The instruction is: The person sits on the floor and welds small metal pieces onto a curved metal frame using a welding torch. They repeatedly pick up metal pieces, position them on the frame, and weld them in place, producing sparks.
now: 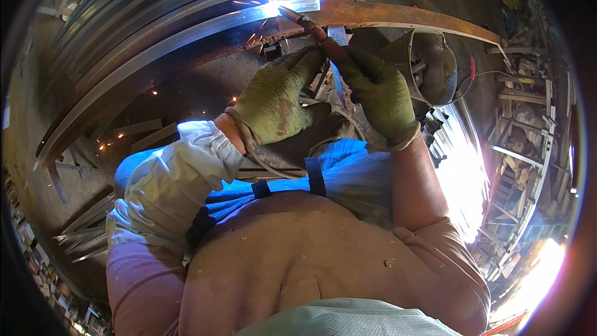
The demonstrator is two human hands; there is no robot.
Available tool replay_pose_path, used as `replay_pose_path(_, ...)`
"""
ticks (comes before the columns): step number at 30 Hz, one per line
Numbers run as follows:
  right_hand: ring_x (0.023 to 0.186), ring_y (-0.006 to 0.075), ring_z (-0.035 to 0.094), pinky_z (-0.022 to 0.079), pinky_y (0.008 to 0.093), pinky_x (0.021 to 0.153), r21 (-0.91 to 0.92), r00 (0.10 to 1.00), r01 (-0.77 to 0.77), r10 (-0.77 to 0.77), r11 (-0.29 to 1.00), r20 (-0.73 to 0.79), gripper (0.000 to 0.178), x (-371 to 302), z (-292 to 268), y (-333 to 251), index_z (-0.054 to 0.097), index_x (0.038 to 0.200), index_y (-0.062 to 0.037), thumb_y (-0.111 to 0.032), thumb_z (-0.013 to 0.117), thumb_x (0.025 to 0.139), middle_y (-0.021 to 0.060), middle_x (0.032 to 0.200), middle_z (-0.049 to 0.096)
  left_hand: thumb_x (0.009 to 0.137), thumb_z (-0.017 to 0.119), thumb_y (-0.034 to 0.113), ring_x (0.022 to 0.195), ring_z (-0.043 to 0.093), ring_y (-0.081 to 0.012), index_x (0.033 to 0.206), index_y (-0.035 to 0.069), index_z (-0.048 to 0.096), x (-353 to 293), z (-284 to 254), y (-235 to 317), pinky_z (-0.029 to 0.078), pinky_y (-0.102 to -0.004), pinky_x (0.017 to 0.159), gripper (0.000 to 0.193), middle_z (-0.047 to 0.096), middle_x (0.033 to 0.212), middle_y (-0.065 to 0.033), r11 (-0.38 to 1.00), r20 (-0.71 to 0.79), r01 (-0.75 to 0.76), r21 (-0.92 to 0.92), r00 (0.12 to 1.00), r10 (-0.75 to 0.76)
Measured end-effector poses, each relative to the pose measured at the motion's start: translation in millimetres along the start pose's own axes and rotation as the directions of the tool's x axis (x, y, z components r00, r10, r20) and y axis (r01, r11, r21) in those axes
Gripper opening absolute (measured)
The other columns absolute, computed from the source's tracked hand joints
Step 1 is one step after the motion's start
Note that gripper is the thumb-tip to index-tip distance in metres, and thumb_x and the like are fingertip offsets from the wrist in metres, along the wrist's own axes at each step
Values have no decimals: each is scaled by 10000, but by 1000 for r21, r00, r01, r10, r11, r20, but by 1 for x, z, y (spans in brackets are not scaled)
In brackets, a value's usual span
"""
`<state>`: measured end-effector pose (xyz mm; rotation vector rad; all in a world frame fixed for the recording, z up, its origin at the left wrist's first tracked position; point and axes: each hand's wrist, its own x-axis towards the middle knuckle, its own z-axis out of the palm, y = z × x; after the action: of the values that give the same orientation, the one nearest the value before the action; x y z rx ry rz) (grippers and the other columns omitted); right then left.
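My torch (319, 33) sparks at the pale metal tube (230, 22), seemingly backed by a rusty beam (398, 15). My right hand (382, 90) clamps its fingers round the torch, presumably for aim; my left hand (273, 96), thumb spread, sits alongside, perhaps steadying, contact unclear.

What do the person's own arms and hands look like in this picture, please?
The left hand and right hand both wear yellowish-green knitted gloves, darkly smudged in places. A loose, wrinkled, off-white sleeve cover with a gathered end is on the left forearm. The right forearm is bare, below a brownish-pink right shirt sleeve; the left shirt sleeve has a similar colour.
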<state>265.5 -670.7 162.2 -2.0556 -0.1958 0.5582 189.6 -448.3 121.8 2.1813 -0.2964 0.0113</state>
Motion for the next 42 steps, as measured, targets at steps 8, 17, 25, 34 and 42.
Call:
replay_pose_path(8, 1060, 155, 729, 575, 333, 957, 69, 999, 46, -46, 997, 10, 453, 3, 3, 7, 756, 1443, -14, -321, 758, 1109, 110, 1190, 828, 810, 974, 268, 1349, 674, -478, 1627, -3, 532, -2, 5, -8, 584, -502, 1126, 967, 645, 1534, -279, 999, -40, -46, 6, 998, 46)
replay_pose_path(17, 1044, 110, 698, 565, 297, 927, 7, 1000, -3, 3, 1000, 3, 458, -1, -1, -1, 754, 1469, -37, -338, 755, 1125, 65, 1219, 818, 830, 962, 269, 1382, 661, -463, 1640, 3, 524, 1, 5, -6, 577, -490, 1143, 959, 640, 1555, -268, 998, -43, -54, 27, 998, 55)
replay_pose_path(25, 1108, 181, 735, 568, 349, 1011, 139, 1000, -15, 14, 990, 3, 443, 1, 5, 8, 768, 1431, -26, -328, 749, 1107, 137, 1194, 832, 814, 968, 256, 1442, 635, -439, 1663, 20, 512, -2, 5, -10, 560, -492, 1180, 992, 619, 1598, -257, 999, -23, -34, 30, 999, 35)
replay_pose_path(34, 1036, 164, 743, 575, 337, 945, 2, 998, 52, -52, 999, -26, 478, -5, 0, -8, 766, 1412, -17, -394, 731, 1120, 122, 1132, 828, 799, 963, 184, 1415, 645, -453, 1644, -5, 511, 2, 7, -6, 581, -484, 1154, 977, 634, 1562, -256, 997, -38, -38, -63, 999, 36)
replay_pose_path(42, 1074, 160, 729, 574, 343, 985, 180, 996, 82, -87, 980, 21, 450, 6, 5, 12, 762, 1432, -10, -324, 767, 1108, 102, 1168, 833, 839, 968, 315, 1434, 633, -474, 1658, 20, 520, -3, 4, -8, 535, -517, 1199, 979, 635, 1571, -276, 1000, -29, -23, -10, 999, 23)
